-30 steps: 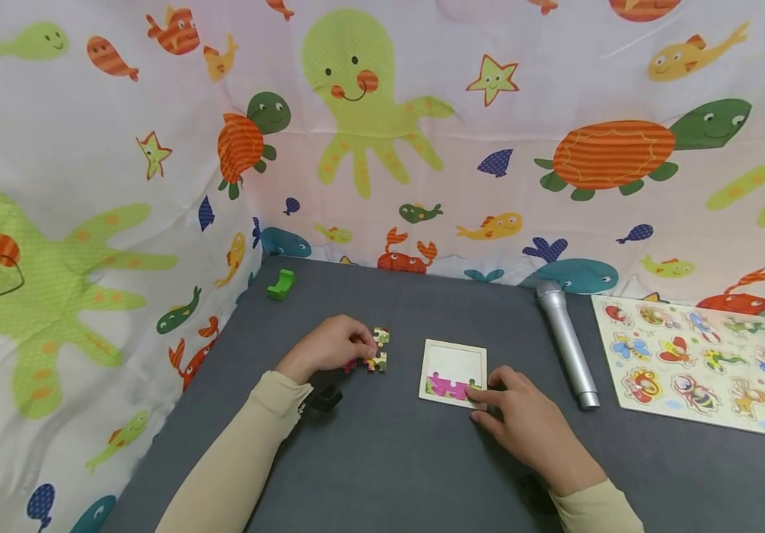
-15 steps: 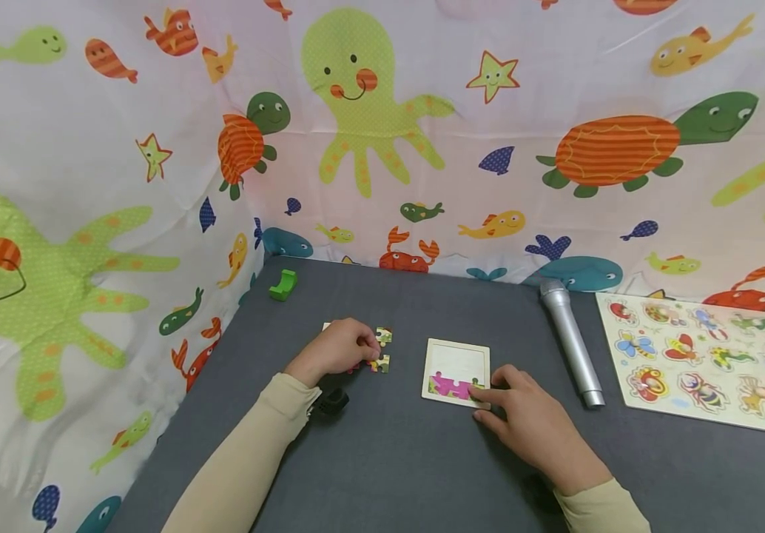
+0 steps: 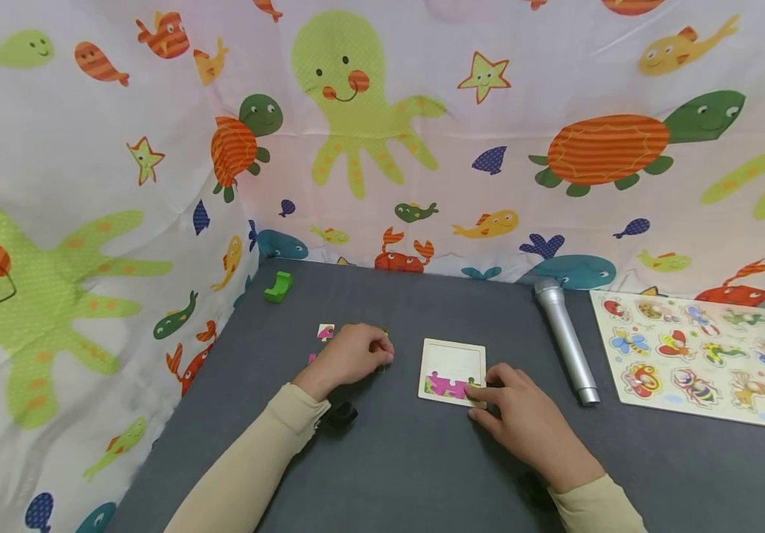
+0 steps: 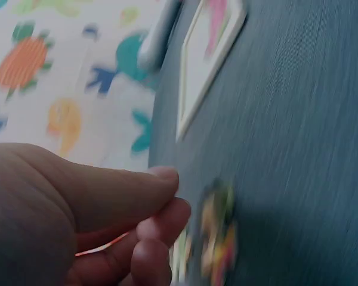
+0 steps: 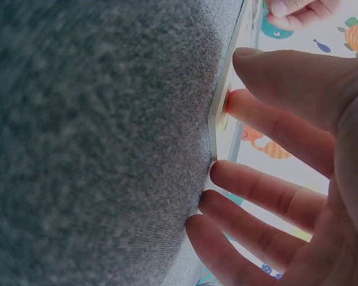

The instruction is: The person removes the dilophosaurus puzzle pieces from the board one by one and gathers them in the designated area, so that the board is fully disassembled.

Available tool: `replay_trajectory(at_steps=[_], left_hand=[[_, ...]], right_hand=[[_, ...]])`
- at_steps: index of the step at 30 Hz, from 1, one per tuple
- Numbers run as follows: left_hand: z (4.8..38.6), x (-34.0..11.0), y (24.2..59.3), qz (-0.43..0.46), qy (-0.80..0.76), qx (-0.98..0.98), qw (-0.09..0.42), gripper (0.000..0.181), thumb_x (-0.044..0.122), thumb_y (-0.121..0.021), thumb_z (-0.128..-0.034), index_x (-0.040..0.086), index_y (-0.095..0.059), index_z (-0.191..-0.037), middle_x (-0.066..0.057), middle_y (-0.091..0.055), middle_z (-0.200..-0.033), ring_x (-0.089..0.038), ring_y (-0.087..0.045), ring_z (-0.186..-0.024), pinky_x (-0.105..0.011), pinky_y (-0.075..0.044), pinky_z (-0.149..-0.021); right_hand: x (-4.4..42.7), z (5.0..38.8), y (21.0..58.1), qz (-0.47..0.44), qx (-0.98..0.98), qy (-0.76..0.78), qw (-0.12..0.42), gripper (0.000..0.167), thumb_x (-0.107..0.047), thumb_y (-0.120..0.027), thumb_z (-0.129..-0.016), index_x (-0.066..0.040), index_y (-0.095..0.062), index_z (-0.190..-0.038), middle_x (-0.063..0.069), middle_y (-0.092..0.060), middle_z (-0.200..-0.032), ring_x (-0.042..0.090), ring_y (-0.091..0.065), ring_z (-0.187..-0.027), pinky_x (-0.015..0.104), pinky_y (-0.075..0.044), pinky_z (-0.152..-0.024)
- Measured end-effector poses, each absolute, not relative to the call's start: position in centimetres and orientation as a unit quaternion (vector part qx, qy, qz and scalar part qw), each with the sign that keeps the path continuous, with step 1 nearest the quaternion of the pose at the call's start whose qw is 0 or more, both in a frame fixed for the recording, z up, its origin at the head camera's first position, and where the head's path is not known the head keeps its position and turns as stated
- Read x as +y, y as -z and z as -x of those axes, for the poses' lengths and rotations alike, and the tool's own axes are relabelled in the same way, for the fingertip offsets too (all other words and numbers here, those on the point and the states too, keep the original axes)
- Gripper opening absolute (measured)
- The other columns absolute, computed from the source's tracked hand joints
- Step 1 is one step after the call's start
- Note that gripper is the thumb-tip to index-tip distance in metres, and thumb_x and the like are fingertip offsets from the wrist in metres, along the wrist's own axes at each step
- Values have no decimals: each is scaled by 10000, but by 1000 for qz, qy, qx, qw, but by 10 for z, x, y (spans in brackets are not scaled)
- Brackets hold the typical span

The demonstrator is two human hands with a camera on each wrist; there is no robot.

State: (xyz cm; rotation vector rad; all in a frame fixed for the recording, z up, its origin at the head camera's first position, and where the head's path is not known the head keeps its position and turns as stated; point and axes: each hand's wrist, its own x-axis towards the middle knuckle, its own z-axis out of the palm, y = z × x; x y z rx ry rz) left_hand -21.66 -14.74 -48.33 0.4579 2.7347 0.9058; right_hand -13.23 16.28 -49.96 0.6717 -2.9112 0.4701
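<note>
In the head view my left hand (image 3: 352, 355) hovers over a few loose puzzle pieces, hiding most of them. The left wrist view shows thumb and index fingertips meeting; whether something is between them is hidden. A blurred, multicoloured puzzle piece (image 4: 218, 235) lies just beyond those fingertips. Behind the hand, a pink-and-white puzzle piece (image 3: 325, 332) lies on the table. A square puzzle tray (image 3: 459, 360) has joined pink pieces (image 3: 445, 387) along its near side. My right hand (image 3: 522, 418) rests its index fingertip at the tray's near right corner, thumb beside the edge, other fingers extended.
A silver microphone-shaped tube (image 3: 567, 344) lies right of the tray. Beyond it is a board with insect pictures (image 3: 702, 359). Near the back left sits a green curved block (image 3: 279, 287). A sea-animal curtain (image 3: 416, 159) borders the dark table (image 3: 396, 459).
My left hand has shifted right across the loose pieces, uncovering a pink-and-white one behind it and covering those at its fingertips. The right hand and tray keep their places.
</note>
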Motion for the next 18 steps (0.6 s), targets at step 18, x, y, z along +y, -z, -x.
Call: replay_trajectory(at_steps=[18], left_hand=[[206, -91, 487, -245, -273, 923, 120, 233, 285, -882, -917, 178, -846, -1121, 91, -716, -909, -73, -604, -825, -240, -524, -771]], right_hand=[[158, 132, 498, -247, -953, -166, 63, 361, -286, -902, -890, -162, -832, -1222, -6, -706, -1226, 238, -665, -1115, 461, -607, -904]])
